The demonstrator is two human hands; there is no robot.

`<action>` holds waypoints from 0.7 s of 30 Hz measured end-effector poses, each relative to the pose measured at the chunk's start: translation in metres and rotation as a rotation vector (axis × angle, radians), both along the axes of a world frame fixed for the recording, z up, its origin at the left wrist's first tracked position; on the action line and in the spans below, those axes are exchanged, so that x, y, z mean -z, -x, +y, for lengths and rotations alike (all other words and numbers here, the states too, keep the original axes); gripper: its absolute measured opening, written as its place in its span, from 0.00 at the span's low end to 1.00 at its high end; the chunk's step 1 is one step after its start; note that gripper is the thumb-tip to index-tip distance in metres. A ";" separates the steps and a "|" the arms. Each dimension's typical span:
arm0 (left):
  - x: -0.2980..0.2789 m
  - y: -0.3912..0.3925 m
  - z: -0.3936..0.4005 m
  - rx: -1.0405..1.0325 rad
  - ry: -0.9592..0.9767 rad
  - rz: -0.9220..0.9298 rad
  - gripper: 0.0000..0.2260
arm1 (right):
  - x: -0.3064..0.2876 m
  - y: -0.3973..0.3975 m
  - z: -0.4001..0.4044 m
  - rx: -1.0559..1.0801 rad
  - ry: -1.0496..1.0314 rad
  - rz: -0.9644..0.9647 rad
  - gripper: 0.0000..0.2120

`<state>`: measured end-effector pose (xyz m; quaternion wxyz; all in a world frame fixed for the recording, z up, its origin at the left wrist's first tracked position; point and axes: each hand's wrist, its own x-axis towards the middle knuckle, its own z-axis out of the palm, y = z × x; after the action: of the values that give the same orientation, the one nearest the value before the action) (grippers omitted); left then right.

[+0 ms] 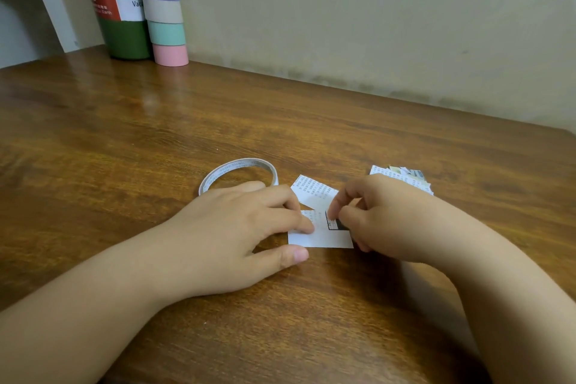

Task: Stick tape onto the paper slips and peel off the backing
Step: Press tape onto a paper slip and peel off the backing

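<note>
A white paper slip (324, 238) lies flat on the wooden table (156, 140) between my hands. My left hand (249, 227) presses its left part down with the fingertips. My right hand (377, 215) pinches the edge of a printed tape backing strip (314, 192) that lifts off the slip and points away from me. A dark patch shows on the slip under the right fingertips. A thin roll of double-sided tape (238, 170) lies just behind my left hand.
A pile of other paper slips (405, 176) sits behind my right hand. A green bottle (118, 3) and a stack of coloured tape rolls (165, 9) stand at the back left against the wall.
</note>
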<state>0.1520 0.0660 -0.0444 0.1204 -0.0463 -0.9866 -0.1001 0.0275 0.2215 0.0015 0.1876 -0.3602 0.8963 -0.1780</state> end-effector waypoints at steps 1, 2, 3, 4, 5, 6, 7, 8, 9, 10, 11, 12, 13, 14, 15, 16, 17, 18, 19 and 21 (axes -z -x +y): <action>0.000 0.000 0.000 -0.001 0.000 0.005 0.19 | -0.002 0.001 0.002 0.005 0.010 0.029 0.09; 0.000 0.000 0.000 -0.001 -0.002 0.007 0.19 | -0.004 0.002 0.003 0.001 0.038 0.040 0.09; 0.000 0.000 0.000 -0.001 -0.002 0.009 0.19 | -0.006 0.002 0.005 -0.014 0.081 0.038 0.09; 0.000 0.000 0.000 0.000 0.003 0.009 0.19 | -0.008 0.002 0.006 -0.038 0.128 0.035 0.09; 0.000 0.000 0.000 0.001 0.013 0.011 0.18 | -0.010 0.001 0.007 -0.066 0.163 0.035 0.10; 0.000 0.000 0.000 0.002 0.022 0.012 0.18 | -0.010 0.001 0.008 -0.093 0.178 0.033 0.11; 0.000 0.000 0.000 0.003 0.028 0.011 0.18 | -0.010 0.000 0.008 -0.117 0.176 0.032 0.12; 0.000 0.000 0.000 0.004 0.030 0.010 0.18 | -0.009 0.000 0.008 -0.138 0.161 0.036 0.12; 0.000 0.000 0.000 0.006 0.028 0.010 0.18 | -0.008 0.000 0.007 -0.154 0.141 0.043 0.12; 0.000 0.000 0.000 0.005 0.024 0.007 0.18 | -0.006 0.000 0.007 -0.164 0.123 0.052 0.11; 0.000 0.000 0.000 0.005 0.020 0.002 0.19 | -0.005 0.000 0.007 -0.168 0.112 0.061 0.11; 0.000 0.000 0.000 0.007 0.019 0.002 0.19 | -0.004 0.000 0.007 -0.170 0.108 0.069 0.11; 0.000 0.000 -0.001 0.009 0.018 0.005 0.20 | -0.004 0.000 0.007 -0.169 0.108 0.075 0.11; 0.000 0.001 -0.001 0.010 0.015 0.006 0.19 | -0.003 0.000 0.007 -0.167 0.106 0.080 0.10; 0.000 0.001 -0.001 0.011 0.014 0.005 0.19 | -0.003 0.001 0.007 -0.164 0.098 0.084 0.10; 0.001 0.001 -0.001 0.011 0.014 0.006 0.19 | -0.002 0.001 0.007 -0.161 0.089 0.084 0.10; 0.001 0.001 -0.001 0.012 0.014 0.008 0.19 | -0.001 0.001 0.007 -0.159 0.079 0.081 0.10; 0.002 0.001 -0.002 0.012 0.010 0.007 0.19 | -0.001 0.002 0.007 -0.156 0.068 0.077 0.11; 0.002 0.001 -0.003 0.013 0.004 0.004 0.19 | 0.000 0.002 0.006 -0.151 0.057 0.073 0.11; 0.002 0.000 -0.005 0.017 -0.011 -0.009 0.21 | 0.000 0.003 0.006 -0.137 0.038 0.061 0.12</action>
<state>0.1520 0.0615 -0.0467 0.1152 -0.0538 -0.9861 -0.1066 0.0240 0.2280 0.0020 0.1650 -0.4295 0.8714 -0.1706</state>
